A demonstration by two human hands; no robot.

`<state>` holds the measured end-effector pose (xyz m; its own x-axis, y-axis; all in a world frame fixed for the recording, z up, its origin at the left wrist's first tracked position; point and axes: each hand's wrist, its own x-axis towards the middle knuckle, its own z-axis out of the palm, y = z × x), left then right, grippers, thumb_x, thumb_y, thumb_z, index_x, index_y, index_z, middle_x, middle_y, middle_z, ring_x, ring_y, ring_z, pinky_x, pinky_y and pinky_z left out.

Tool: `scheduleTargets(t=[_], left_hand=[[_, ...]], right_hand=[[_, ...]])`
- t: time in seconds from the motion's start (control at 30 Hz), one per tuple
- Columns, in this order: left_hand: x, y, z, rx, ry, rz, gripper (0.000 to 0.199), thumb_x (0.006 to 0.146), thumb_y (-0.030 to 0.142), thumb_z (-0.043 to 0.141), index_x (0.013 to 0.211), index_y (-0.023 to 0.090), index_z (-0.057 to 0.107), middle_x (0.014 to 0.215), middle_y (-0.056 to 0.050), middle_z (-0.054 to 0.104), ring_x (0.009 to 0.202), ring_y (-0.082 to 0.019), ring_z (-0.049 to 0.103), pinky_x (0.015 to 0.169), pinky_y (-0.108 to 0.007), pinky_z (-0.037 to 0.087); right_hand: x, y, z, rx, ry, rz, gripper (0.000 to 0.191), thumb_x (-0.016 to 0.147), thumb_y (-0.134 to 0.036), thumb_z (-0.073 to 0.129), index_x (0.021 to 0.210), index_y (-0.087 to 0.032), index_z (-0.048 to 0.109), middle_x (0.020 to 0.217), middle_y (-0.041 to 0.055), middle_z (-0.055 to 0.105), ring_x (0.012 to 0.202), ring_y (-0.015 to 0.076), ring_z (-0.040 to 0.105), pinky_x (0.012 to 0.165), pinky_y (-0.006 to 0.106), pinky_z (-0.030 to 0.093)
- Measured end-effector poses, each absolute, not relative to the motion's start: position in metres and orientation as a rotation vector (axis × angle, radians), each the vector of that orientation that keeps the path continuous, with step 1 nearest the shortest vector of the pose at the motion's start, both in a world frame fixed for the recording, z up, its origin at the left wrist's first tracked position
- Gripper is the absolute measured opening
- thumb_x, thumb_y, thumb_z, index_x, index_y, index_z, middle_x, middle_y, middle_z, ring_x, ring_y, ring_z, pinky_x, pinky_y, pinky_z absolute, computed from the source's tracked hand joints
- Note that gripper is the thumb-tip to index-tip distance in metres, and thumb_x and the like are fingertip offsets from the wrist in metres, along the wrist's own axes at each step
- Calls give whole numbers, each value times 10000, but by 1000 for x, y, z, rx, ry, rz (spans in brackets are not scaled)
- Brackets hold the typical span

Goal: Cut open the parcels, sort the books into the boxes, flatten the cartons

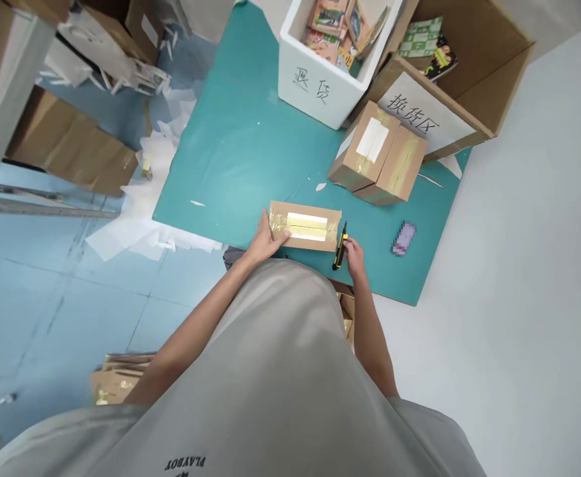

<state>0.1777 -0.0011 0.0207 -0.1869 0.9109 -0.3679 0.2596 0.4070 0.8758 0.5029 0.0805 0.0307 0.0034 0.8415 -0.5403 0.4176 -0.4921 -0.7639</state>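
A taped cardboard box [306, 244] with a white label lies at the front edge of the green table. My left hand [266, 240] grips its left end, thumb on top near the label and fingers along the side. Just off the box's right end, my right hand [354, 255] holds a black and yellow utility knife [340, 246], its tip pointing away from me. Whether the blade is out is too small to tell.
Two taped cartons [377, 149] stand at the back right, before a large open carton [499, 79] and a white bin [315, 93] of booklets. A blurred purple object [403, 238] lies at right. Paper scraps [136, 205] litter the floor by the table [230, 146].
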Motion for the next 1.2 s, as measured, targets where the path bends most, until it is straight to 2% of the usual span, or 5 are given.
scheduleTargets(t=[0.13,0.33,0.57,0.8,1.2], left_hand=[[179,-3,22,1141,1643,940,1178,922,752,643,1754,176,41,1818,-206,93,1696,-381,53,1367,-579,110],[155,-2,23,1272,1620,986,774,993,768,494,1579,265,545,1789,-157,260,1684,-378,154,1332,-603,212],[150,0,14,1084,1451,1069,752,949,671,668,1578,278,549,1707,-140,426,1624,-392,313,1266,-573,377],[154,1,10,1014,1406,1095,716,955,600,688,1585,291,547,1662,-133,487,1498,-382,493,1181,-555,480],[151,5,0,996,1404,1101,702,937,514,709,1580,281,550,1639,-124,519,1476,-352,523,1219,-554,455]], right_hand=[[492,99,66,-1754,-1298,1497,393,915,-635,544,948,-249,615,791,-3,679,639,175,655,636,304,573],[446,119,113,-1585,-2244,1141,484,1025,-682,511,930,-230,657,734,9,675,685,193,618,665,289,452],[366,124,134,-1223,-3191,842,447,1125,-521,423,1213,-204,726,1194,128,780,1058,285,689,826,312,428],[335,125,140,-1180,-3334,782,475,1144,-504,401,1324,-171,687,1259,155,764,1115,306,679,886,335,431],[313,125,149,-1229,-3409,603,481,1139,-486,418,1301,-141,712,1219,192,773,1126,351,707,932,409,494]])
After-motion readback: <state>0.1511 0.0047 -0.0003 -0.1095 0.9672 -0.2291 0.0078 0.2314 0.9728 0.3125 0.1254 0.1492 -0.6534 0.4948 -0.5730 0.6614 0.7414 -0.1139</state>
